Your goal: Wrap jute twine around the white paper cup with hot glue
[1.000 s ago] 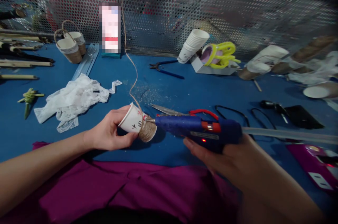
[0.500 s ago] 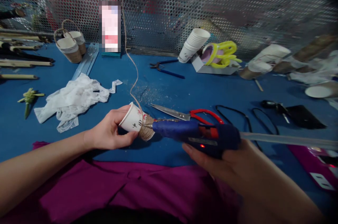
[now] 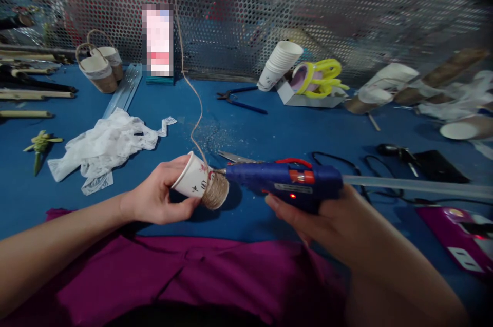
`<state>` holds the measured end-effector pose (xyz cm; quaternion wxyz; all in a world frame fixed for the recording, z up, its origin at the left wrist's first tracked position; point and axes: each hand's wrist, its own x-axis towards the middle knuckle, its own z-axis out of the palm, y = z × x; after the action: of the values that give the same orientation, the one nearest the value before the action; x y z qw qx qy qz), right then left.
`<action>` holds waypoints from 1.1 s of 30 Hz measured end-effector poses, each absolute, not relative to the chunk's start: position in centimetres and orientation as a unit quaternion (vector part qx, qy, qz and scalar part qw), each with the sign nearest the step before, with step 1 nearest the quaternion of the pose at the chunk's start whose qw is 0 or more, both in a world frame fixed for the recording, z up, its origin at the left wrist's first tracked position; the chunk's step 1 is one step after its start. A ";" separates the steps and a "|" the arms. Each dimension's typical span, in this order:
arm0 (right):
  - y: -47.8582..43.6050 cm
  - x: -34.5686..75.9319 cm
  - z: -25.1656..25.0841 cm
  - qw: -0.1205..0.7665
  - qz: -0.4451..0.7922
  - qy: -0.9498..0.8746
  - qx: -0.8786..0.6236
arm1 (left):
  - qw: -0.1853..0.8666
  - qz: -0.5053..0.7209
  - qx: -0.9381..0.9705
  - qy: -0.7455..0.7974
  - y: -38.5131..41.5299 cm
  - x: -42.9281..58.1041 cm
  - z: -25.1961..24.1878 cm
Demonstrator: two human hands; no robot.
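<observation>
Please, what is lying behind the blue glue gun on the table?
Behind the glue gun lie scissors: one blade tip and part of a red handle show above it. The rest is covered by the gun, which the right hand holds.

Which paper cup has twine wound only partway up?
The paper cup in the left hand: white upper half bare, twine only around its base.

left hand (image 3: pixel 156 196) grips a twine-wrapped paper cup (image 3: pixel 196 183) — right hand (image 3: pixel 327 219) aims a glue gun (image 3: pixel 285 183) at it.

glue gun (image 3: pixel 285 183) lifted, covering scissors (image 3: pixel 234 157)
</observation>
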<state>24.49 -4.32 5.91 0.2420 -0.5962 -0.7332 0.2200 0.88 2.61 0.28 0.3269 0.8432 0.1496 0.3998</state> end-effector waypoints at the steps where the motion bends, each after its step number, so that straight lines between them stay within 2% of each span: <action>1: -4.3 24.5 6.0 0.237 0.230 -0.737 -0.590 | 0.329 0.397 0.843 0.151 2.6 0.9 0.3; 14: -5.2 24.2 5.4 0.216 0.209 -0.761 -0.575 | 0.377 0.352 0.832 0.207 2.8 0.7 0.1; 25: -4.5 24.4 6.1 0.232 0.244 -0.739 -0.584 | 0.321 0.387 0.849 0.164 2.7 0.9 0.3; 33: -4.4 24.7 5.6 0.206 0.244 -0.751 -0.578 | 0.317 0.403 0.845 0.152 2.5 1.0 0.4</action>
<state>24.68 -4.37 5.61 0.2056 -0.5780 -0.7511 0.2440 1.02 2.53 0.36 0.3165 0.8453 0.1516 0.4028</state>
